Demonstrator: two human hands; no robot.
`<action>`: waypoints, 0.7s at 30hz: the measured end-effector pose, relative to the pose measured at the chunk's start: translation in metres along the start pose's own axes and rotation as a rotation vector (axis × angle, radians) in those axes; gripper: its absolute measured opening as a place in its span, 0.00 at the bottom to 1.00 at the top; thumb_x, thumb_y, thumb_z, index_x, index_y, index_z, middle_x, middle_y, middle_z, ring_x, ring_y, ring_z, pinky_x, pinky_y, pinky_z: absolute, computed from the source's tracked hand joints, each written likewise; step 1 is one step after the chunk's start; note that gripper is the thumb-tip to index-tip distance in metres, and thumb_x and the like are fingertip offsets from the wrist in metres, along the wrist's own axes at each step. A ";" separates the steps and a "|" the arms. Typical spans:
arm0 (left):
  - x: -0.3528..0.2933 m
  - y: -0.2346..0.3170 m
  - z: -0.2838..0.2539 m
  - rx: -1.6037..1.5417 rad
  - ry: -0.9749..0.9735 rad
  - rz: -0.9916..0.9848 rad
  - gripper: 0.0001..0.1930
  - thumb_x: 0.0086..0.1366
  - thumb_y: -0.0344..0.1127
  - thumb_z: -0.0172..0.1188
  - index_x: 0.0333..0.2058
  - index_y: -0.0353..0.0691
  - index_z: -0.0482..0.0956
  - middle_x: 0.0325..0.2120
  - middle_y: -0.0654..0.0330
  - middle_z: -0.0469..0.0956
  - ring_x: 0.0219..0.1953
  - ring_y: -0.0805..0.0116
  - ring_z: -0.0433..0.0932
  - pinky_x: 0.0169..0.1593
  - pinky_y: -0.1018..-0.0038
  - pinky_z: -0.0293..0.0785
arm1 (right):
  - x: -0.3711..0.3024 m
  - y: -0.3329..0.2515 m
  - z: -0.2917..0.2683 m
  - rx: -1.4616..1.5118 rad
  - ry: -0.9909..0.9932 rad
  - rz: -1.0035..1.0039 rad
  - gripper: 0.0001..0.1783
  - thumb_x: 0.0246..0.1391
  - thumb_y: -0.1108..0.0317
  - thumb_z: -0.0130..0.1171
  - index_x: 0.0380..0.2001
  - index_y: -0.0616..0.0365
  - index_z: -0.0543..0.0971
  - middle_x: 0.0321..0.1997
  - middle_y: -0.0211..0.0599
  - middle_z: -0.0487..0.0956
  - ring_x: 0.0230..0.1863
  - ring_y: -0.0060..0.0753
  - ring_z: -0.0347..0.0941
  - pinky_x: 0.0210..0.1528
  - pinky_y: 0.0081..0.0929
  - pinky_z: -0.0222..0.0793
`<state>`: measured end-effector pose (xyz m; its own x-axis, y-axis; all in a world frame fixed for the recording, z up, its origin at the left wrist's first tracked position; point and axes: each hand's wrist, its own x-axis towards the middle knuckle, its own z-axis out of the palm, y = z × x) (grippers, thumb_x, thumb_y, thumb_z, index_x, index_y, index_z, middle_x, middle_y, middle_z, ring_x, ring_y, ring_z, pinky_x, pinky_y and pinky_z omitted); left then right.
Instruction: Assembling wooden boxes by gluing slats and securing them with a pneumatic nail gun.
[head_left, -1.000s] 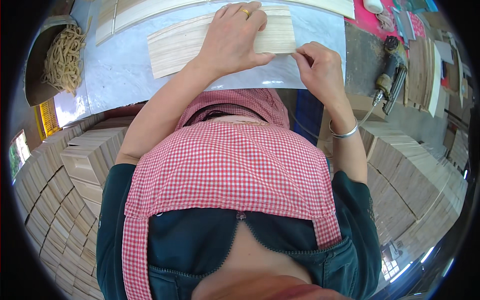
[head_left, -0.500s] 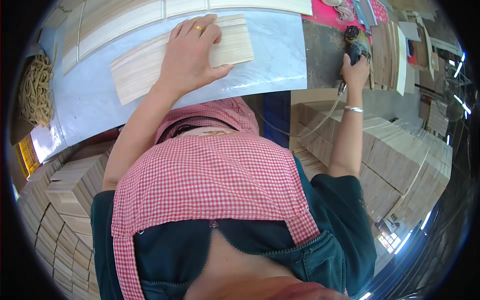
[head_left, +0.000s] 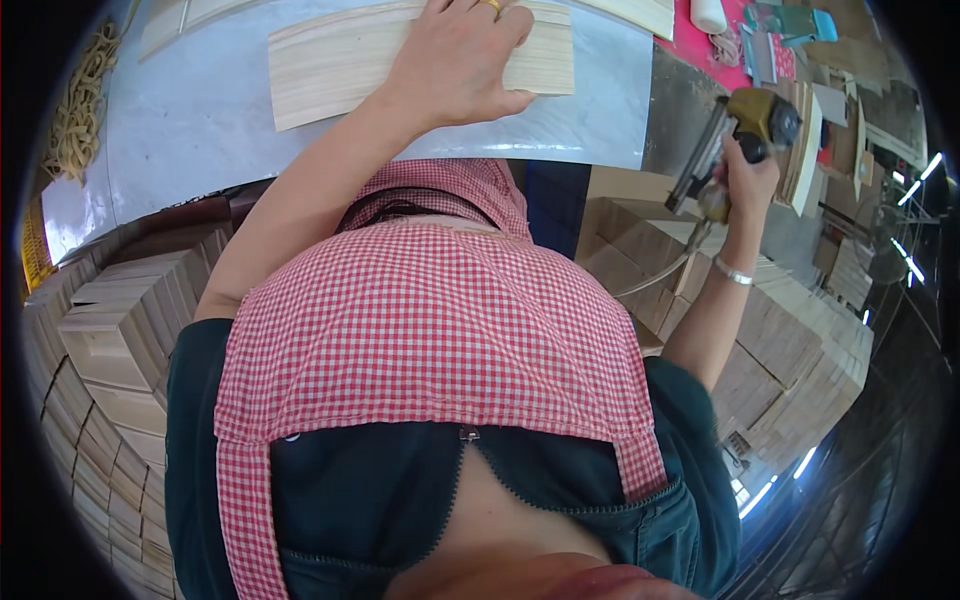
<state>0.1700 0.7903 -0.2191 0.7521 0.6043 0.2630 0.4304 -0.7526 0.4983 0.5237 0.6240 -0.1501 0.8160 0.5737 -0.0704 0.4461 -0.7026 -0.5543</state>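
A pale wooden board (head_left: pixel 330 65) lies flat on the light blue-grey table top (head_left: pixel 190 140). My left hand (head_left: pixel 462 62) spans the board, with the thumb at its near edge and the fingers towards the far edge, closed on it. The fingertips are partly cut off by the top of the picture. Off the table's right end, my right hand (head_left: pixel 748 178) is wrapped round the grip of a yellow and black nail gun (head_left: pixel 765 115), held in the air. The gun's long magazine slants down to the left, and an air hose (head_left: pixel 655 280) trails from the grip.
More pale boards (head_left: pixel 640 12) lie along the far edge. A heap of tan bands (head_left: pixel 80 100) sits at the left. Stacked wooden boxes (head_left: pixel 110 350) stand low on the left, others (head_left: pixel 770 340) on the right. A pink surface with small items (head_left: pixel 725 45) is at the far right.
My right hand has lifted the nail gun off the dark surface and turned it, its magazine now showing. In the picture, the board and left hand sit farther right and higher, with the board straighter.
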 end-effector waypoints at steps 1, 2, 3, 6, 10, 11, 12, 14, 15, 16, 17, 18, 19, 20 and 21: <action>-0.002 0.000 -0.002 0.006 -0.026 -0.030 0.29 0.51 0.55 0.70 0.41 0.37 0.72 0.51 0.44 0.72 0.56 0.49 0.70 0.64 0.56 0.60 | -0.028 -0.024 0.004 0.085 -0.059 -0.034 0.14 0.49 0.66 0.70 0.34 0.65 0.80 0.18 0.34 0.77 0.13 0.25 0.71 0.17 0.23 0.65; -0.004 0.001 -0.002 -0.002 -0.054 -0.048 0.30 0.52 0.56 0.69 0.41 0.37 0.72 0.51 0.45 0.72 0.56 0.49 0.70 0.64 0.56 0.60 | -0.057 -0.041 0.004 0.160 -0.104 -0.059 0.12 0.50 0.69 0.70 0.33 0.64 0.80 0.18 0.33 0.77 0.13 0.23 0.69 0.14 0.20 0.62; -0.003 0.001 -0.001 -0.012 -0.051 -0.044 0.30 0.52 0.56 0.69 0.41 0.37 0.72 0.51 0.45 0.72 0.56 0.49 0.70 0.64 0.56 0.60 | -0.078 -0.048 0.005 0.194 -0.141 -0.115 0.11 0.51 0.70 0.70 0.33 0.64 0.80 0.18 0.32 0.77 0.12 0.21 0.68 0.14 0.19 0.61; -0.002 -0.002 0.003 -0.027 -0.050 -0.003 0.30 0.53 0.56 0.68 0.42 0.36 0.73 0.49 0.45 0.73 0.54 0.50 0.70 0.63 0.57 0.60 | -0.125 -0.068 0.005 0.196 -0.267 -0.146 0.09 0.53 0.72 0.70 0.33 0.64 0.80 0.19 0.30 0.76 0.12 0.19 0.65 0.13 0.18 0.59; -0.003 0.001 0.003 0.007 -0.013 0.021 0.29 0.53 0.55 0.68 0.42 0.35 0.74 0.49 0.45 0.73 0.53 0.51 0.71 0.62 0.57 0.61 | -0.147 -0.087 0.008 0.166 -0.385 -0.111 0.08 0.54 0.73 0.69 0.33 0.64 0.80 0.19 0.29 0.76 0.12 0.18 0.64 0.13 0.18 0.58; -0.002 0.002 0.002 0.031 0.004 0.027 0.29 0.53 0.55 0.69 0.42 0.35 0.74 0.48 0.45 0.74 0.53 0.51 0.71 0.61 0.58 0.61 | -0.150 -0.091 0.009 0.164 -0.400 -0.109 0.08 0.54 0.73 0.69 0.33 0.64 0.80 0.19 0.29 0.76 0.12 0.18 0.64 0.13 0.17 0.57; -0.002 0.003 0.001 0.056 0.020 0.034 0.29 0.53 0.54 0.69 0.42 0.35 0.74 0.48 0.46 0.74 0.52 0.51 0.71 0.61 0.58 0.62 | -0.151 -0.093 0.009 0.164 -0.414 -0.107 0.07 0.54 0.73 0.69 0.33 0.63 0.80 0.19 0.29 0.76 0.12 0.18 0.64 0.14 0.17 0.57; 0.001 0.004 0.000 0.010 -0.047 -0.019 0.29 0.53 0.54 0.69 0.42 0.35 0.74 0.48 0.46 0.74 0.52 0.51 0.71 0.61 0.58 0.62 | -0.150 -0.096 0.011 0.149 -0.419 -0.124 0.08 0.54 0.73 0.69 0.33 0.63 0.80 0.19 0.28 0.76 0.12 0.18 0.64 0.14 0.17 0.57; 0.002 0.004 -0.001 -0.032 -0.119 -0.067 0.29 0.52 0.54 0.69 0.42 0.35 0.74 0.48 0.46 0.74 0.52 0.51 0.71 0.61 0.58 0.62 | -0.150 -0.098 0.012 0.142 -0.423 -0.139 0.08 0.54 0.73 0.69 0.33 0.64 0.80 0.19 0.28 0.76 0.12 0.18 0.64 0.13 0.17 0.57; 0.004 0.004 -0.001 -0.073 -0.192 -0.115 0.29 0.52 0.54 0.70 0.41 0.35 0.74 0.49 0.46 0.74 0.52 0.51 0.71 0.61 0.59 0.62 | -0.149 -0.099 0.012 0.135 -0.428 -0.153 0.08 0.54 0.73 0.70 0.33 0.64 0.80 0.19 0.28 0.76 0.12 0.18 0.64 0.13 0.17 0.57; 0.004 0.004 -0.001 -0.114 -0.265 -0.163 0.28 0.52 0.53 0.70 0.41 0.35 0.74 0.49 0.46 0.74 0.52 0.52 0.71 0.61 0.59 0.62 | -0.148 -0.100 0.013 0.129 -0.433 -0.168 0.08 0.54 0.73 0.70 0.33 0.64 0.80 0.19 0.28 0.76 0.12 0.17 0.64 0.13 0.17 0.57; 0.004 0.002 0.001 -0.117 -0.264 -0.163 0.28 0.52 0.53 0.70 0.41 0.35 0.74 0.49 0.46 0.74 0.52 0.52 0.71 0.61 0.59 0.62 | -0.148 -0.101 0.013 0.126 -0.432 -0.168 0.08 0.54 0.73 0.70 0.33 0.64 0.80 0.19 0.28 0.76 0.12 0.17 0.64 0.13 0.17 0.57; 0.002 -0.003 0.006 -0.075 -0.167 -0.087 0.28 0.52 0.53 0.70 0.41 0.35 0.74 0.49 0.45 0.74 0.52 0.52 0.71 0.61 0.59 0.62 | -0.148 -0.102 0.014 0.116 -0.435 -0.161 0.08 0.54 0.73 0.70 0.33 0.64 0.80 0.18 0.28 0.76 0.12 0.18 0.64 0.13 0.17 0.57; 0.000 -0.007 0.010 -0.031 -0.071 -0.013 0.28 0.52 0.53 0.70 0.41 0.35 0.74 0.49 0.45 0.74 0.51 0.52 0.71 0.61 0.59 0.62 | -0.148 -0.103 0.014 0.107 -0.438 -0.154 0.08 0.54 0.73 0.70 0.33 0.64 0.80 0.18 0.28 0.76 0.12 0.18 0.64 0.13 0.17 0.57; -0.002 -0.011 0.014 0.012 0.026 0.062 0.28 0.52 0.53 0.70 0.41 0.35 0.74 0.49 0.45 0.74 0.51 0.52 0.71 0.61 0.59 0.62 | -0.148 -0.104 0.014 0.099 -0.441 -0.147 0.08 0.54 0.73 0.70 0.33 0.64 0.79 0.18 0.28 0.76 0.12 0.18 0.64 0.13 0.17 0.57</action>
<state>0.1706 0.7942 -0.2368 0.7646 0.5627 0.3144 0.3894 -0.7920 0.4703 0.3517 0.6185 -0.0938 0.5033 0.8032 -0.3187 0.4909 -0.5692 -0.6595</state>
